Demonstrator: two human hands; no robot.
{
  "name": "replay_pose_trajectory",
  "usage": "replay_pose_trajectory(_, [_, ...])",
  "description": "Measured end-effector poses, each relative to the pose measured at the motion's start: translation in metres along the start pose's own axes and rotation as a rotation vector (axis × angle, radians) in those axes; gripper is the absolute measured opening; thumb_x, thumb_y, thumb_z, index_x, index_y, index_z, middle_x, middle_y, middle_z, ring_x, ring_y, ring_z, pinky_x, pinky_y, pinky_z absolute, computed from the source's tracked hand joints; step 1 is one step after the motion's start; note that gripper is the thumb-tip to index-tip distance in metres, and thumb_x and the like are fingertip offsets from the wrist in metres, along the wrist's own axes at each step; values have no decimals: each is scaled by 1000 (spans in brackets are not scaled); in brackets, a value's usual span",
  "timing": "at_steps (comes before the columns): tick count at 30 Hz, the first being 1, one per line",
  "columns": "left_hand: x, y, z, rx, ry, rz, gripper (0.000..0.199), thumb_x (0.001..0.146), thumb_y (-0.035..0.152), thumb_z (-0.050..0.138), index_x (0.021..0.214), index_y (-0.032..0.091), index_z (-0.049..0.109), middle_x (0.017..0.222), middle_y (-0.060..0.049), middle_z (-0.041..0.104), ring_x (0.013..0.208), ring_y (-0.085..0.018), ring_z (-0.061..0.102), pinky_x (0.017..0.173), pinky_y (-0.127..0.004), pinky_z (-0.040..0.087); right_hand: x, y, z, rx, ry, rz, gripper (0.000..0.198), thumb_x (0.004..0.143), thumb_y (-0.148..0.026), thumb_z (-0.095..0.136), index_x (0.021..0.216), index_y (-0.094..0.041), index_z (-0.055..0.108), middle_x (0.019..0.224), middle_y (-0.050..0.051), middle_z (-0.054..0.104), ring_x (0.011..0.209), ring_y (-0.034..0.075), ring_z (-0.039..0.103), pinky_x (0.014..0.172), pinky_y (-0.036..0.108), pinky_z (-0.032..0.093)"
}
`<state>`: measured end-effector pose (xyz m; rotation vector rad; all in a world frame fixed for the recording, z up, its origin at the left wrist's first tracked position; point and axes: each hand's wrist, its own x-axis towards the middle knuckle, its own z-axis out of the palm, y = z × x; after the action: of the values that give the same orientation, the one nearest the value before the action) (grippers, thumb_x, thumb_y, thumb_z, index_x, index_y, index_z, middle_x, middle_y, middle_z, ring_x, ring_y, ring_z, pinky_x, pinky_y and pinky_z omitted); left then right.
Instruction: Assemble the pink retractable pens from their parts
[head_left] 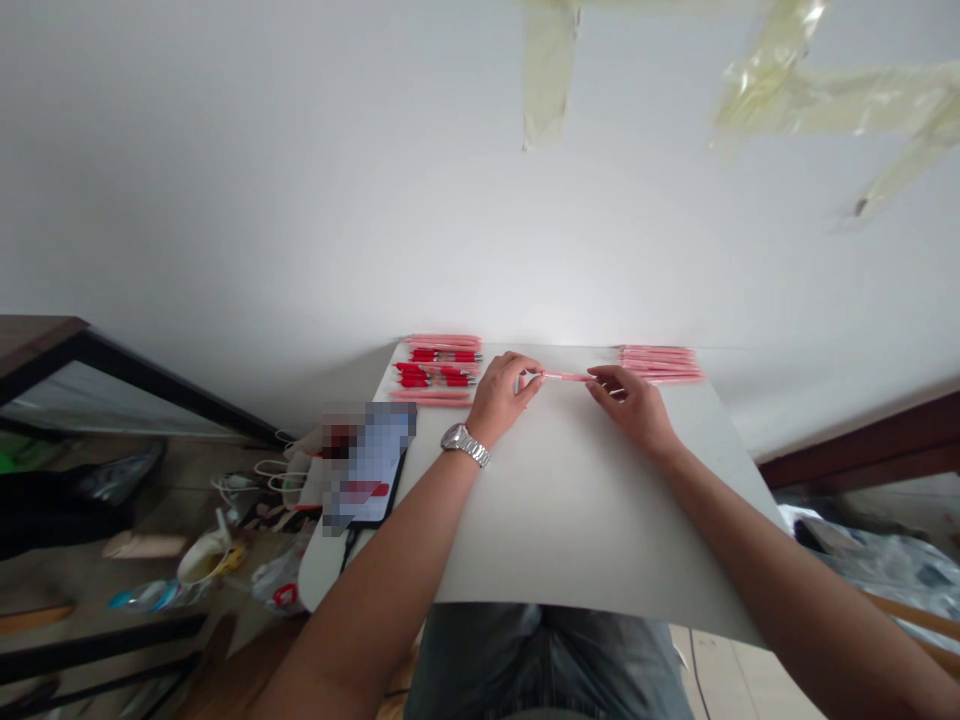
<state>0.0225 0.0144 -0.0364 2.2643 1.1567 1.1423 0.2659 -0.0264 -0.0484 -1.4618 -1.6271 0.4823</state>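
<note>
A thin pink pen-like stick [566, 377] with a whitish stretch is held level just above the white table [570, 510]. My left hand [506, 388], with a metal watch [465, 444] on its wrist, pinches the stick's left end between thumb and fingertips. At the other end, my right hand [626, 400] has its thumb and fingers closed around the tip. Beyond the right hand lies a row of similar pink sticks [660, 363]. Left of my left hand are red pens or pen parts [435, 376], with pink sticks [442, 342] behind them and more pink sticks [431, 398] in front.
A phone [371, 465], partly blurred out, lies at the table's left edge with a cable [349, 548]. The white wall [450, 200] rises behind the table. On the floor at left are a cup [204, 560], a bottle [154, 596] and cables. Plastic bags [892, 570] lie at right.
</note>
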Motion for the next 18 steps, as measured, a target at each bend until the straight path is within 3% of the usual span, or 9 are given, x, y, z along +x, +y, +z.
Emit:
replay_pose_trajectory(5, [0, -2, 1, -9, 7, 9, 8, 98, 26, 62, 102, 23, 67, 101, -4, 67, 99, -19, 62, 93, -35, 50, 0, 0, -2, 5, 16, 37, 35, 90, -55, 67, 102, -23, 75, 92, 6, 77, 81, 22, 73, 74, 36, 60])
replay_pose_trajectory(18, [0, -1, 3, 20, -19, 2, 6, 95, 22, 65, 101, 24, 68, 100, -2, 67, 90, -18, 61, 91, -34, 50, 1, 0, -3, 9, 43, 54, 36, 88, -58, 69, 94, -23, 73, 87, 5, 76, 79, 21, 72, 70, 33, 58])
